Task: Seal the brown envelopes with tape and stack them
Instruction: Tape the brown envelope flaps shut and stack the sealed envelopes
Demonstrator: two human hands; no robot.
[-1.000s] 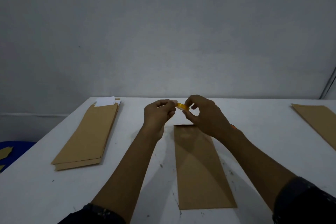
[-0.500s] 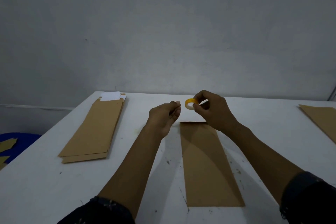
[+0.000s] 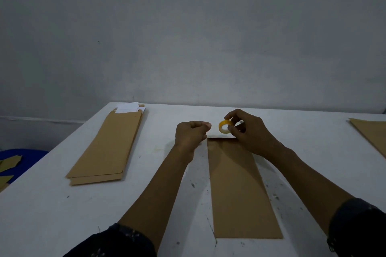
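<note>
Two hands have drawn apart: our right hand (image 3: 249, 131) pinches the yellow tape roll (image 3: 225, 126), our left hand (image 3: 191, 134) seemingly pinches its pulled-out strip, above the far end of the brown envelope (image 3: 238, 190) near the table's (image 3: 52, 210) front edge, awaiting sealing.

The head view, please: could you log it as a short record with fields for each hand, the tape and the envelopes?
right hand: pinches tape roll, above the far end of the middle envelope
left hand: fingers curled, thumb pinched to fingers; any tape strip in it cannot be told
middle envelope: flat on table
left stack: envelopes, white paper at far end
right envelope: at table edge
</note>
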